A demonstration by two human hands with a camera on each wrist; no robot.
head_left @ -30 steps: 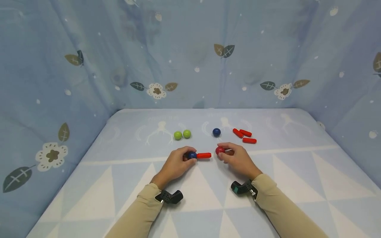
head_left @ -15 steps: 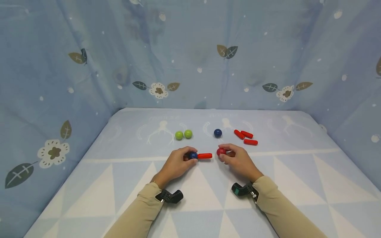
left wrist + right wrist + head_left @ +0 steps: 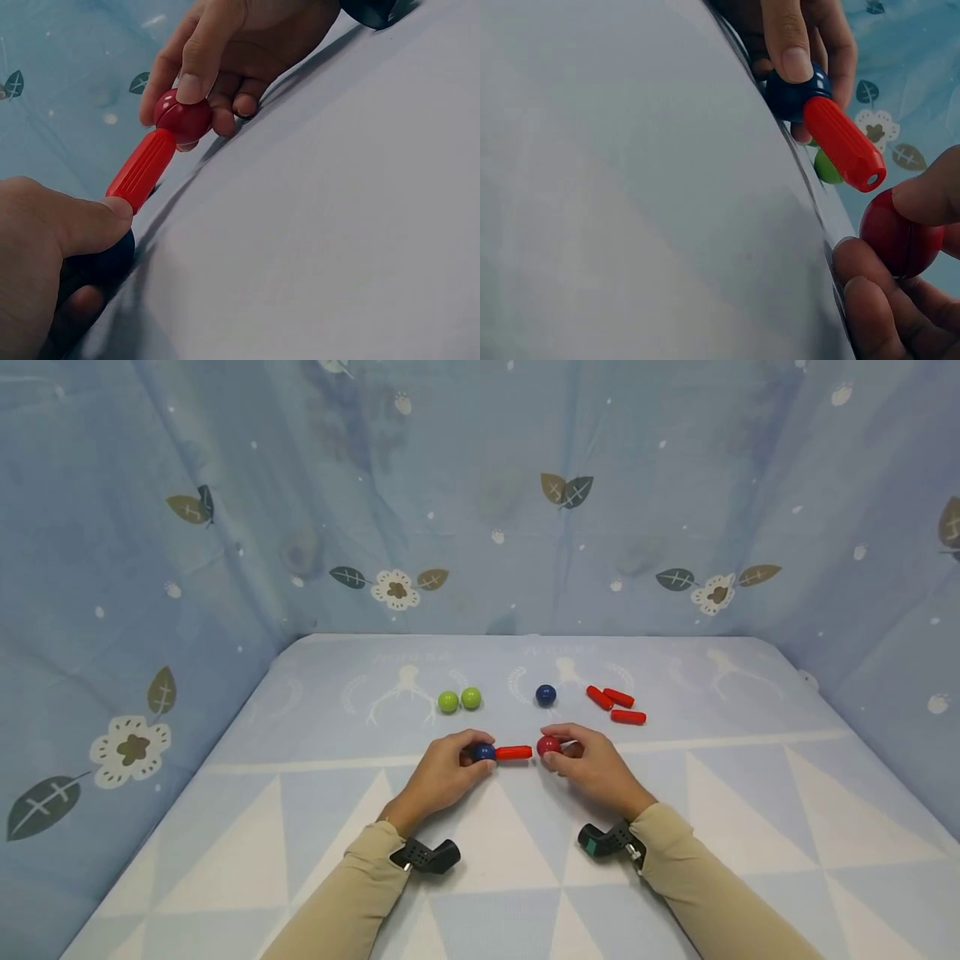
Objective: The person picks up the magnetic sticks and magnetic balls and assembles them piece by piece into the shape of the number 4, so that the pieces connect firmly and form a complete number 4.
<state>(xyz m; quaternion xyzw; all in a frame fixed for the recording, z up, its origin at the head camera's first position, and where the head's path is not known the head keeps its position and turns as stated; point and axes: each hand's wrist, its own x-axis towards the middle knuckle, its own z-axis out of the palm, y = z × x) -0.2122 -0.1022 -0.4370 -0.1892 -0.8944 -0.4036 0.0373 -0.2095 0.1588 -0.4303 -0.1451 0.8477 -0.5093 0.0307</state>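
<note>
My left hand grips a dark blue ball between thumb and fingers. From that ball a ribbed red rod sticks out to the right, its near end against the ball. A glossy red ball is pinched in my right hand, beside the rod's free end. In the right wrist view a pale round spot marks the end of the rod, and a small gap separates it from the red ball. The left wrist view shows the red ball overlapping the rod's tip; contact is unclear there.
Farther back on the patterned cloth-covered table are two green balls, another dark blue ball and three loose red rods. A blue printed curtain rises behind and at the sides.
My right hand has brought the red ball a little left, closer to the rod's free end. The left hand stays in place, still gripping the blue ball.
</note>
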